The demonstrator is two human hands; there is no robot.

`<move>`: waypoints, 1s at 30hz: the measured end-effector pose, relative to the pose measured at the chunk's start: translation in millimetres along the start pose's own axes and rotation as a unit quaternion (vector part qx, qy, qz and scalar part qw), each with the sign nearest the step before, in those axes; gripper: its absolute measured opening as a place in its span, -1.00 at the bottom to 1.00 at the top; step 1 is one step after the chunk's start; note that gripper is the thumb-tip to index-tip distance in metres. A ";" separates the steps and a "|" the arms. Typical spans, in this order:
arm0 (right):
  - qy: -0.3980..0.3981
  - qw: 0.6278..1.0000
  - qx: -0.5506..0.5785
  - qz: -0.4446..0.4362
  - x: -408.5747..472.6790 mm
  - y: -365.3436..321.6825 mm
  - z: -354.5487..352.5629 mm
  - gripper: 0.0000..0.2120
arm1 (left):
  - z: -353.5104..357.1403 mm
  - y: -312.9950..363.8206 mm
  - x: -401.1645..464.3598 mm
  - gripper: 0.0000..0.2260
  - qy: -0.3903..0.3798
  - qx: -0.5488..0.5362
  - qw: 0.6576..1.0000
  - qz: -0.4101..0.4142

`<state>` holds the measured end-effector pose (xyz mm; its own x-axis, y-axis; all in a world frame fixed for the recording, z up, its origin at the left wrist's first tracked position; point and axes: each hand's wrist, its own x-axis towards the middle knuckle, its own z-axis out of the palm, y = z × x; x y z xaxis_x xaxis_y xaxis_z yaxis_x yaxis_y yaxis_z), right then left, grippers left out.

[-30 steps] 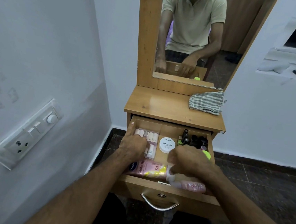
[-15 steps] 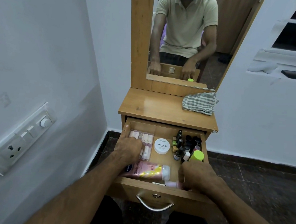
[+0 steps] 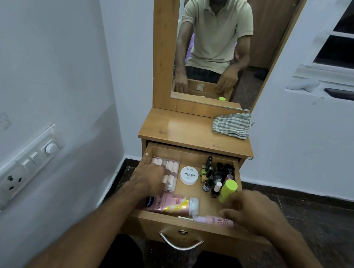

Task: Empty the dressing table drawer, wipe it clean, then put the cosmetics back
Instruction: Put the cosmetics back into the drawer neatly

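Observation:
The dressing table's drawer (image 3: 184, 223) stands pulled out. Inside it lie a clear box of pink nail items (image 3: 172, 165), a white nail polish jar (image 3: 189, 175), a cluster of small nail polish bottles (image 3: 215, 174), a lime green bottle (image 3: 228, 190), a pink Vaseline tube (image 3: 171, 204) and a small pink bottle (image 3: 213, 220). My left hand (image 3: 148, 178) rests flat on the clear box, its index finger reaching the drawer's left wall. My right hand (image 3: 252, 212), blurred, hovers at the front right corner. Its loosely curled fingertips touch the small pink bottle's right end.
A striped grey cloth (image 3: 231, 126) lies on the right of the tabletop (image 3: 182, 132), below the mirror (image 3: 214, 51). A switchboard (image 3: 17, 168) juts from the left wall. A dark phone (image 3: 348, 95) lies on the window ledge. A metal handle (image 3: 180, 242) hangs on the drawer front.
My right hand slid from the drawer's middle to its front right corner, uncovering the tube and the green bottle. My left hand stayed on the clear box. The view tilted up.

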<state>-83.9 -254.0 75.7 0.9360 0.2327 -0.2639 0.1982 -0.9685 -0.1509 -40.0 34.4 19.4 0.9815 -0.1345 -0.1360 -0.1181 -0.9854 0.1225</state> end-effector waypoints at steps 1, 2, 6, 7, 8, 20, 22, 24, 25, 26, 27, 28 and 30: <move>0.018 0.999 0.028 0.014 -8.5 9.5 -0.2 -0.72 | -3.7 -2.8 -6.7 -0.57 0.021 -0.032 0.999 -0.006; 0.018 0.998 0.052 0.025 -15.9 18.5 -1.1 -0.69 | -6.3 -7.8 -14.3 -0.59 0.042 -0.062 0.997 -0.014; -0.130 0.987 0.081 0.056 -27.4 28.1 -21.9 -0.32 | -9.9 -44.5 -47.3 -0.69 0.092 -0.216 0.969 -0.070; -0.167 0.982 0.064 0.056 -27.3 23.6 -28.4 -0.33 | -10.2 -53.6 -54.3 -0.67 0.071 -0.244 0.964 -0.072; -0.195 0.978 0.046 0.053 -26.8 18.9 -33.2 -0.42 | -10.9 -60.6 -60.6 -0.64 0.033 -0.272 0.959 -0.068; -0.140 0.989 -0.055 0.013 -32.6 9.3 -22.2 -0.86 | -22.2 -65.9 -88.1 -0.20 -0.147 -0.319 0.936 -0.002; -0.132 0.990 -0.045 0.012 -34.8 9.7 -21.5 -0.85 | -25.3 -63.4 -87.4 -0.26 -0.148 -0.320 0.936 -0.006; -0.128 0.991 -0.040 0.010 -35.2 10.2 -21.5 -0.85 | -27.8 -62.5 -85.6 -0.33 -0.152 -0.316 0.936 -0.002; -0.128 0.991 -0.039 0.009 -34.9 10.0 -21.7 -0.85 | -28.8 -62.4 -84.8 -0.35 -0.151 -0.316 0.937 -0.001; -0.127 0.991 -0.040 0.008 -34.2 9.8 -21.9 -0.85 | -29.5 -62.3 -83.8 -0.37 -0.149 -0.317 0.937 0.001; -0.124 0.991 -0.042 0.007 -32.9 9.8 -22.2 -0.85 | -30.1 -62.0 -82.9 -0.38 -0.147 -0.320 0.936 0.001; -0.120 0.992 -0.044 0.006 -31.0 10.1 -22.1 -0.85 | -30.6 -61.6 -81.5 -0.39 -0.143 -0.322 0.936 -0.001; -0.104 0.993 -0.049 0.006 -25.9 11.2 -21.9 -0.86 | -31.5 -61.1 -77.2 -0.39 -0.126 -0.321 0.938 -0.011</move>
<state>-99.6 -272.8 101.7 0.8602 0.2245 -0.4578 0.2246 -0.9729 -0.0551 -103.8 108.3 53.4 0.9062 -0.2151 -0.3640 0.0966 -0.7328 0.6736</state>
